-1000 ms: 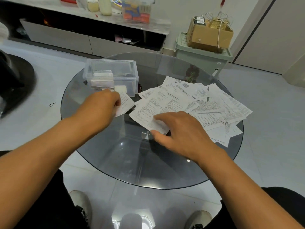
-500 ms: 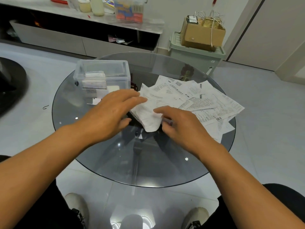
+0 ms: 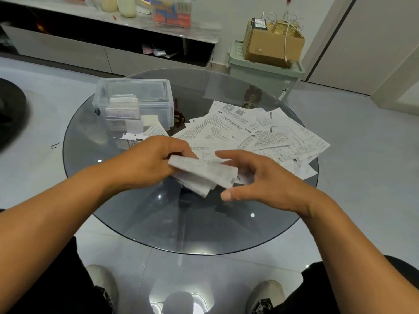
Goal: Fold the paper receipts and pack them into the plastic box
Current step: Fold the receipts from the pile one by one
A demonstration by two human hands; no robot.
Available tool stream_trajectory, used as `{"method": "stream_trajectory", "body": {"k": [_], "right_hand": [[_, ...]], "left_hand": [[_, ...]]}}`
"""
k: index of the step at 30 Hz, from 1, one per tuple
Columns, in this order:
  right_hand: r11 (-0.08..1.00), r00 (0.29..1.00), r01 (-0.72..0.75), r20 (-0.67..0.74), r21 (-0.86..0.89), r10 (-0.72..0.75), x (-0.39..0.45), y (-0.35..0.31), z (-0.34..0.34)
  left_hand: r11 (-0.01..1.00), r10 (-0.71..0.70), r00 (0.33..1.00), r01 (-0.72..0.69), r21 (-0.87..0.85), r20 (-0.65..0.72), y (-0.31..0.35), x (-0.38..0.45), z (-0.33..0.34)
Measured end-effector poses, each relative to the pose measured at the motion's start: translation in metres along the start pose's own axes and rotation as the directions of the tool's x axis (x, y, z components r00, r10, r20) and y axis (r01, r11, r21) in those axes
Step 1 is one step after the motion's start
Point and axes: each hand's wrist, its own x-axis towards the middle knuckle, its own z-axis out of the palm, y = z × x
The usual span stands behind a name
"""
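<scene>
Head camera looks down on a round table of dark glass (image 3: 136, 223), and both bare forearms reach over it from the near edge. Left hand (image 3: 149, 164) has its fingers curled and it pinches the left end of a folded receipt (image 3: 204, 172), which is lifted a little above the glass and is bent into a long, thick strip with some layers hanging below. Right hand (image 3: 260, 177) is at the other end of this strip; its fingers are spread and only loosely bent, the thumb points to the left below the paper, and the fingertips seem to touch the right end, but a firm grip is not visible. The two hands are near each other, with only the strip between them. Behind the hands, on the far right part of the table, lies a loose pile of receipts (image 3: 260, 132), flat and overlapping, printed with small text and some square codes. On the far left part stands the plastic box (image 3: 158, 105), clear and without lid, well apart from the pile. Inside it, at its left end, a few folded papers (image 3: 123, 107) stand upright together. Just in front of the box some small slips (image 3: 140, 134) lie on the glass. Beyond the table there is a pale green bin (image 3: 260, 73) with a cardboard box (image 3: 272, 46) on top, and a low cabinet (image 3: 68, 48) along the wall. Through the glass two light shoes (image 3: 265, 295) show on the tiled floor.
</scene>
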Motion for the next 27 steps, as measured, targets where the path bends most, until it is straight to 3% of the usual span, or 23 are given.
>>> {"method": "stream_trajectory", "body": {"k": [3, 8, 10, 12, 15, 17, 20, 24, 27], "right_hand": [[0.995, 0.993, 0.023, 0.112, 0.1, -0.034, 0.0, -0.003, -0.001], [0.991, 0.974, -0.017, -0.222, 0.13, 0.046, 0.018, 0.007, 0.015], [0.986, 0.952, -0.028, -0.296, 0.166, 0.077, 0.024, 0.008, 0.024], [0.981, 0.945, 0.0, -0.32, 0.192, 0.063, 0.028, 0.006, 0.032], [0.981, 0.965, 0.044, -0.264, 0.19, 0.007, 0.027, 0.004, 0.033], [0.993, 0.992, 0.035, -0.126, 0.109, -0.021, 0.025, 0.002, 0.025], [1.0, 0.999, 0.024, 0.031, -0.016, -0.024, 0.02, 0.003, 0.014], [0.997, 0.996, 0.074, -0.044, -0.022, -0.075, 0.018, 0.006, 0.014], [0.987, 0.976, 0.111, -0.199, 0.119, -0.086, 0.02, 0.005, 0.017]], "left_hand": [[0.992, -0.103, 0.993, 0.107, -0.065, 0.051, 0.004, -0.004, -0.001], [0.992, -0.127, 0.991, 0.126, -0.029, -0.038, 0.004, -0.004, 0.004], [0.99, -0.124, 0.987, 0.116, -0.084, -0.099, 0.004, -0.003, 0.007], [0.991, -0.102, 0.992, 0.096, -0.089, -0.074, 0.004, -0.004, 0.006], [0.996, -0.086, 0.994, 0.088, -0.028, 0.072, 0.002, -0.006, 0.001], [0.996, -0.087, 0.985, 0.082, 0.042, 0.151, 0.001, -0.007, -0.001], [0.991, -0.089, 0.984, 0.072, 0.109, 0.157, 0.001, -0.007, -0.001], [0.998, -0.059, 0.995, 0.061, -0.027, 0.077, 0.0, -0.006, -0.003], [0.988, -0.065, 0.997, 0.06, -0.145, -0.029, 0.002, -0.004, 0.0]]}}
